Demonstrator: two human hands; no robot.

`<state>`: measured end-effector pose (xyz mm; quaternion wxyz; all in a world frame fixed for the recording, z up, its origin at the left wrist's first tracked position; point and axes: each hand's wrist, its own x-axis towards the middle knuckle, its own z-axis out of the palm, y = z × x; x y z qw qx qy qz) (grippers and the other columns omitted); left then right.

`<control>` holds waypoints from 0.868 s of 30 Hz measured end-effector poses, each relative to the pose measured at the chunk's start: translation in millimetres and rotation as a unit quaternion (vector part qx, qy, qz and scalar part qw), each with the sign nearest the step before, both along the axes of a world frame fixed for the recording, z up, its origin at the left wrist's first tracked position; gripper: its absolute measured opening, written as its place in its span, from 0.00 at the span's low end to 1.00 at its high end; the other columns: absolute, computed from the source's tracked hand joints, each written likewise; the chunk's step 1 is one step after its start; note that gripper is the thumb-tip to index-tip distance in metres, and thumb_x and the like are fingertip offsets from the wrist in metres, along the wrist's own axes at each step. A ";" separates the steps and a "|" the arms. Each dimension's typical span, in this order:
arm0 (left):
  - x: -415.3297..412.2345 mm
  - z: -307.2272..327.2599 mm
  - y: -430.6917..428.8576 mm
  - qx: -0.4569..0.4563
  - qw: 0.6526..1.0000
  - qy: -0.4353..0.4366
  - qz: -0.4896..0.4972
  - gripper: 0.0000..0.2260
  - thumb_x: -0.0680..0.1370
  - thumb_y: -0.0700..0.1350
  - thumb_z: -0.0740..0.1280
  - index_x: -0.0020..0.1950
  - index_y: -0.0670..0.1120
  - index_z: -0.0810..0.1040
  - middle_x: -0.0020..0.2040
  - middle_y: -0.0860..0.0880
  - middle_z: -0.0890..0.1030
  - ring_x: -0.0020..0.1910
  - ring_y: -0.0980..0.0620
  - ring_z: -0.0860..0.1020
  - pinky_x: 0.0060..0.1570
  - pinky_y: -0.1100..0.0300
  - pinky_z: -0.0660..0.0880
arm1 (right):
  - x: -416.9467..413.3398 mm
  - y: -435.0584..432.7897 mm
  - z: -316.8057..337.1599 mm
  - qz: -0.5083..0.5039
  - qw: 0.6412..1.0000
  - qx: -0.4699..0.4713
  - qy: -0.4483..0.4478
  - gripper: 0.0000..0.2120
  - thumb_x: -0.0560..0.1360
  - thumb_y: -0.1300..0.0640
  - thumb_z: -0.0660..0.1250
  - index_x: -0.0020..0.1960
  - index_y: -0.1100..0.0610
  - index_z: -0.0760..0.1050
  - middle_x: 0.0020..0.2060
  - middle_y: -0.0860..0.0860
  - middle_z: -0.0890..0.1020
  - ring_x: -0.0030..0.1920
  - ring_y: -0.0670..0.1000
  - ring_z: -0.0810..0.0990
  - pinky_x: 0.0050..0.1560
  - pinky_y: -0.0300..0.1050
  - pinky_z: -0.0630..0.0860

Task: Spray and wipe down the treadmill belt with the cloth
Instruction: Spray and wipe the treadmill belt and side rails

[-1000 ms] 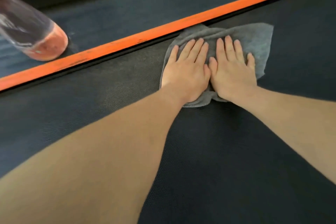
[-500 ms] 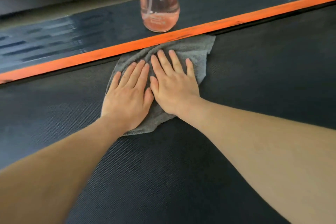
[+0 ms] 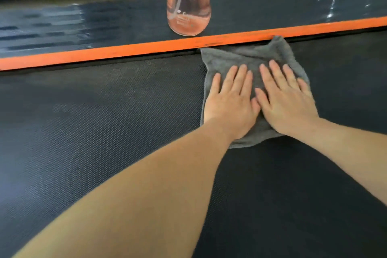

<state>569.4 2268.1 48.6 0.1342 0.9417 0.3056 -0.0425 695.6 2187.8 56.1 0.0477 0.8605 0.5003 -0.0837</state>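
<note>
We see the left hand (image 3: 228, 102) and right hand (image 3: 287, 100) flat, palms down. Fingers are straight and slightly spread, thumbs touching, both pressing the grey cloth (image 3: 240, 58) onto the belt (image 3: 104, 121). The cloth lies at about 2 o'clock from view centre, its far edge touching the orange strip (image 3: 104, 52). The spray bottle (image 3: 188, 6) stands upright on the side rail (image 3: 104, 23) at 12 o'clock, with pink liquid in the bottom. Half a second ago cloth and hands sat straight below the bottle; now they are at its 5 o'clock, slid right along the strip.
</note>
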 end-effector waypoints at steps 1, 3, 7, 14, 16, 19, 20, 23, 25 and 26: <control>-1.9 -1.0 -0.2 0.006 1.000 -0.001 -0.018 0.28 0.84 0.55 0.46 0.81 0.45 0.45 0.82 0.48 0.44 0.80 0.50 0.42 0.76 0.47 0.38 | -4.2 -0.3 1.8 -0.030 1.000 0.002 0.002 0.31 0.80 0.40 0.39 0.81 0.48 0.47 0.81 0.50 0.50 0.80 0.55 0.49 0.77 0.58 0.50; -24.8 -4.9 10.4 0.010 0.999 -0.014 -0.041 0.28 0.84 0.55 0.46 0.82 0.46 0.45 0.82 0.50 0.44 0.80 0.51 0.42 0.77 0.48 0.38 | -31.6 10.0 -0.4 -0.088 0.996 0.004 0.016 0.28 0.83 0.43 0.42 0.81 0.48 0.44 0.81 0.49 0.47 0.80 0.55 0.45 0.78 0.59 0.47; -70.3 0.9 33.3 0.018 0.999 -0.002 -0.039 0.28 0.84 0.55 0.45 0.82 0.47 0.44 0.82 0.51 0.43 0.80 0.53 0.42 0.78 0.48 0.39 | -78.3 36.0 -2.1 -0.107 0.994 0.003 0.032 0.28 0.83 0.44 0.42 0.81 0.48 0.41 0.81 0.48 0.43 0.80 0.55 0.40 0.78 0.60 0.44; -233.3 4.5 114.7 0.046 0.998 0.012 0.042 0.33 0.78 0.60 0.37 0.82 0.49 0.46 0.82 0.52 0.46 0.80 0.54 0.44 0.78 0.50 0.41 | -227.8 130.1 0.8 -0.012 0.998 0.008 0.067 0.29 0.84 0.43 0.41 0.81 0.49 0.39 0.81 0.47 0.42 0.80 0.53 0.38 0.78 0.59 0.40; -272.5 4.9 130.0 0.051 0.996 0.015 0.068 0.35 0.77 0.61 0.36 0.82 0.48 0.47 0.82 0.52 0.47 0.80 0.54 0.45 0.78 0.49 0.42 | -262.1 150.2 2.3 0.038 0.996 0.014 0.076 0.28 0.84 0.44 0.41 0.81 0.49 0.39 0.81 0.47 0.42 0.80 0.53 0.38 0.78 0.59 0.39; -327.4 1.5 141.0 0.066 0.989 0.012 0.135 0.35 0.78 0.62 0.39 0.81 0.47 0.50 0.82 0.50 0.51 0.80 0.52 0.48 0.77 0.48 0.45 | -306.9 172.4 3.2 0.148 0.985 0.012 0.087 0.27 0.85 0.45 0.41 0.81 0.48 0.40 0.81 0.45 0.42 0.80 0.51 0.38 0.78 0.58 0.39; -338.8 0.3 140.1 0.070 0.986 0.012 0.153 0.34 0.78 0.62 0.41 0.81 0.46 0.51 0.81 0.49 0.52 0.80 0.51 0.50 0.77 0.47 0.46 | -315.7 175.3 2.4 0.171 0.981 0.012 0.091 0.27 0.85 0.45 0.41 0.81 0.48 0.40 0.81 0.45 0.43 0.80 0.51 0.38 0.78 0.59 0.39; -351.3 -1.8 139.9 0.067 0.982 0.015 0.174 0.33 0.79 0.61 0.44 0.81 0.46 0.54 0.81 0.48 0.55 0.80 0.49 0.52 0.77 0.45 0.49 | -326.6 180.4 1.2 0.193 0.977 0.006 0.088 0.27 0.84 0.45 0.42 0.81 0.46 0.42 0.81 0.44 0.44 0.80 0.51 0.39 0.78 0.60 0.39; -347.6 -0.8 141.7 0.074 0.981 0.021 0.176 0.33 0.79 0.60 0.44 0.81 0.45 0.54 0.81 0.48 0.55 0.80 0.49 0.53 0.77 0.45 0.50 | -317.4 177.2 1.8 0.208 0.974 0.010 0.092 0.27 0.84 0.44 0.43 0.81 0.46 0.42 0.81 0.45 0.44 0.80 0.52 0.39 0.78 0.60 0.40; -345.7 -0.2 142.5 0.075 0.981 0.021 0.179 0.33 0.79 0.60 0.45 0.81 0.45 0.54 0.81 0.47 0.55 0.80 0.48 0.53 0.76 0.44 0.51 | -310.9 175.0 2.8 0.223 0.971 0.011 0.090 0.27 0.84 0.43 0.43 0.81 0.45 0.42 0.81 0.46 0.43 0.80 0.53 0.39 0.78 0.60 0.40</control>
